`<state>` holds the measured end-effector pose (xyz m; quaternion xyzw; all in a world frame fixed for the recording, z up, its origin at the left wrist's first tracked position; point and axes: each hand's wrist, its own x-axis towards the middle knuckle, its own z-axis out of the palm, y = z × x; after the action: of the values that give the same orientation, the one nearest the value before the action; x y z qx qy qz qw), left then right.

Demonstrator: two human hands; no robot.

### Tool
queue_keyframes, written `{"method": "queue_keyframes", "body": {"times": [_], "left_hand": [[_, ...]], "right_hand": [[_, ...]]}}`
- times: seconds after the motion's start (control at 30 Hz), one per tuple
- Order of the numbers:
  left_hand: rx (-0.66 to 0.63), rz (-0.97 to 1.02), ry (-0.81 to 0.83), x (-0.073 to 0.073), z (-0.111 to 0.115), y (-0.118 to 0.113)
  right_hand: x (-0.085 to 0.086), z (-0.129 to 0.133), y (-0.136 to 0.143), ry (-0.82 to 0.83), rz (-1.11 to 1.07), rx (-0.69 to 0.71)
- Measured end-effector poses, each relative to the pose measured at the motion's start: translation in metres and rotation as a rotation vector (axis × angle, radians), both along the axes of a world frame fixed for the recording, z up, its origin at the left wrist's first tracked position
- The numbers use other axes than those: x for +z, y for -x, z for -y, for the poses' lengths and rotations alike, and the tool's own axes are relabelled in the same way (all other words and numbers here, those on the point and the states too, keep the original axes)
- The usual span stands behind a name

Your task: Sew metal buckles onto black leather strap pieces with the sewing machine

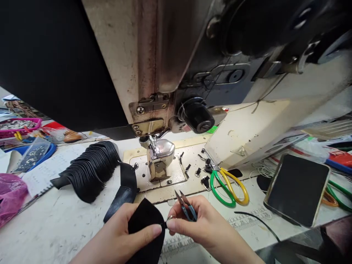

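My left hand [125, 234] is closed on a black fabric or leather piece [147, 214] with a curved edge, thumb pressed on top. My right hand [199, 222] is closed too, with small blue-handled thread snips [187, 207] held in its curled fingers, blades pointing up and away. Its thumb and forefinger also pinch a small shiny metal fitting [171, 217] at the right edge of the black piece. Just beyond my hands are the sewing machine's foot [161, 161] and a dark strip of leather [125, 189].
A row of stacked black pieces [92, 167] lies at the left on the white table. Right of the machine bed are green-and-yellow-handled scissors [231, 187] and several small black tabs with metal fittings [205, 181]. Farther right lies a phone [298, 189]. The machine head [165, 55] overhangs everything.
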<state>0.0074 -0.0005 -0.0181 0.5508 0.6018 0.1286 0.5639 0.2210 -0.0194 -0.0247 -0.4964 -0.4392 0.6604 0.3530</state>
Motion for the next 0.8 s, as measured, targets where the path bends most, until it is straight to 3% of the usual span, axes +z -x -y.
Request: {"method": "queue_keyframes", "body": {"times": [0.2, 0.5, 0.8], "left_hand": [[0.105, 0.020, -0.039, 0.0050, 0.0038, -0.0078], [0.028, 0.016, 0.010, 0.0059, -0.0012, -0.0050], [0.115, 0.032, -0.048, 0.0097, 0.0006, -0.0077]], "right_hand": [[-0.0007, 0.0002, -0.0018, -0.001, -0.045, 0.023], [0.0000, -0.0029, -0.0003, 0.014, -0.069, 0.027], [-0.0003, -0.0044, -0.0001, 0.024, -0.047, 0.054]]}}
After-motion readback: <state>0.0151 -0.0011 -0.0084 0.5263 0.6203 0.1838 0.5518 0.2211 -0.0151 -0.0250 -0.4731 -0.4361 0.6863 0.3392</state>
